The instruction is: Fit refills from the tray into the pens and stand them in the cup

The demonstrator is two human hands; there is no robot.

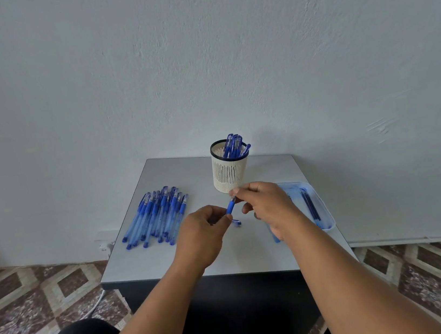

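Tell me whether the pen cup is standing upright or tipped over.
Upright. The white slotted cup stands on its base at the back of the table, rim up, with blue pens leaning inside it and poking above the rim.

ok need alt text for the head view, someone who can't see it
Over a small grey table, a person's left hand and right hand pinch opposite ends of a blue pen grip piece. Behind stands a white slotted plastic cup holding blue pens; a row of translucent blue pens lies at left, and a clear plastic tray of dark refills at right.
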